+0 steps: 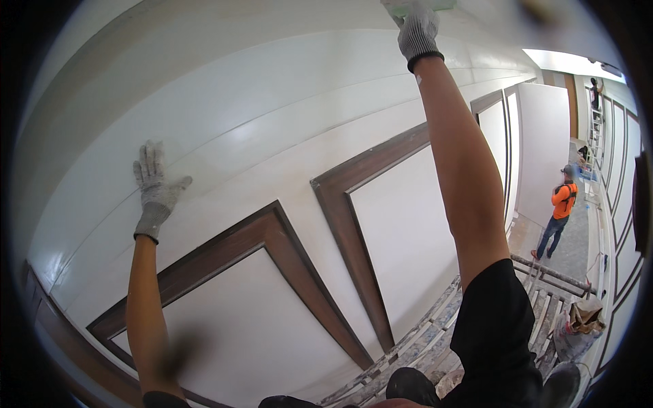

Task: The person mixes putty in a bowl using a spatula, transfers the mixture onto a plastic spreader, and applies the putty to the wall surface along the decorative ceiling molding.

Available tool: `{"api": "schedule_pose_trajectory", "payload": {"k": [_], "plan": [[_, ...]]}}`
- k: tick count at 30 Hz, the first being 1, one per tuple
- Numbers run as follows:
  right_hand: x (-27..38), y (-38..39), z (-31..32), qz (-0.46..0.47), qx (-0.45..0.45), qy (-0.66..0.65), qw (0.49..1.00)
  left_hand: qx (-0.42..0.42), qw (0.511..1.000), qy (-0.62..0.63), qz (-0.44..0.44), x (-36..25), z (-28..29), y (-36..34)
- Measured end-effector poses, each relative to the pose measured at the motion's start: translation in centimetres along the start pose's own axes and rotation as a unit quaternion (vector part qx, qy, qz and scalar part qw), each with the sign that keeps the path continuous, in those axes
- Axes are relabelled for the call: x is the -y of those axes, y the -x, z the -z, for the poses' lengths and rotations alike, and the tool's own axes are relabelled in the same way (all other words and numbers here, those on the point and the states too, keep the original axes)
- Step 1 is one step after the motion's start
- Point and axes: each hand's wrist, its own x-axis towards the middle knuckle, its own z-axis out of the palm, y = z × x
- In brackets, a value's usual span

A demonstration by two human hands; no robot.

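Observation:
My left hand (156, 189), in a pale knitted glove, lies flat with fingers spread against the glossy white upper wall (238, 88), just above a long horizontal seam. My right hand (418, 37), in a grey ribbed glove, is raised high at the top of the view, closed on a pale green flat tool (441, 5) partly cut off by the frame edge. Below my hands are two white wall panels (224, 319) bordered by brown frames (292, 258).
Under me is a paint-spattered slatted scaffold (541, 313) with a rail (551, 272) and a bag (578, 326). Down the corridor at right, a person in orange (563, 200) stands, another (594, 92) is on a ladder (596, 129), and a third (582, 155) is lower beside it.

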Motion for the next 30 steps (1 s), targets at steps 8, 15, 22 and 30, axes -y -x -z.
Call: {"api": "schedule_pose_trajectory", "payload": {"k": [8, 15, 22, 30], "plan": [[1.6, 1.3, -4.1, -0.053, 0.008, 0.133, 0.990, 0.034, 0.999, -0.008, 0.016, -0.3, -0.1, -0.2], [2.0, 6.3, -10.2, 0.255, -0.093, 0.260, 0.927, 0.031, 0.999, -0.018, 0.002, 0.1, -1.2, -0.5], [3.2, 11.4, -16.3, 0.050, -0.077, 0.247, 0.965, 0.082, 0.996, -0.001, 0.026, -1.5, -0.5, -1.1], [9.1, 18.7, -10.6, -0.128, 0.125, -0.096, 0.979, 0.124, 0.990, -0.034, 0.054, -0.7, 0.9, 0.1]]}}
